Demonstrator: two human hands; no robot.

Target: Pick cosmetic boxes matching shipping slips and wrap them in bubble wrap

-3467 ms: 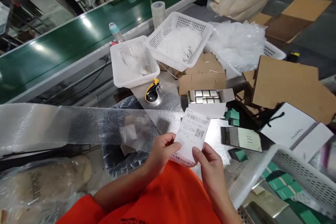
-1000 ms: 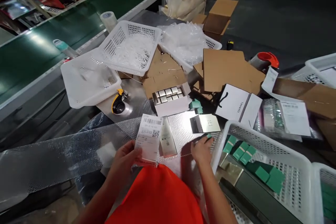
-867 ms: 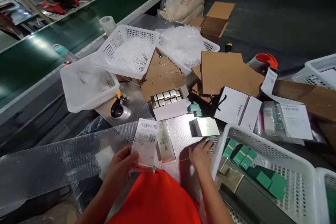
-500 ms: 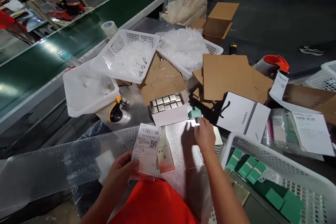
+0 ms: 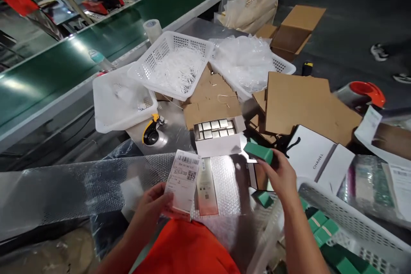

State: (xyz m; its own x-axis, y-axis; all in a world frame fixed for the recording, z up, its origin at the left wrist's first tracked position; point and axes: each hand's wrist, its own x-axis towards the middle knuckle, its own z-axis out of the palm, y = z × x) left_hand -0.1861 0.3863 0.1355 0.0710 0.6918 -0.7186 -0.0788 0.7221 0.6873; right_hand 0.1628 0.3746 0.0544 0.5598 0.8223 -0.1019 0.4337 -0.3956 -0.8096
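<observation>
My left hand (image 5: 148,207) pinches a printed shipping label sheet (image 5: 182,180) between thumb and fingers. Just right of the sheet, a slim pale box with a reddish end (image 5: 207,190) lies on bubble wrap (image 5: 77,195). A small green box (image 5: 257,152) is in the fingers of my right hand (image 5: 284,177). Below that hand are a dark-edged box with a reflective face (image 5: 260,176) and another small green box (image 5: 265,199). Farther forward stands a white carton (image 5: 220,145) holding several small silver-topped boxes.
A white basket (image 5: 362,209) with several green boxes stands at right, near a white paper bag (image 5: 316,158). Cardboard (image 5: 295,102), a tape dispenser (image 5: 154,132) and baskets of filler (image 5: 141,66) lie ahead. A green conveyor (image 5: 128,21) runs behind.
My right hand has moved right and now holds up the small green box. My left hand still holds the label sheet. The view has swung left.
</observation>
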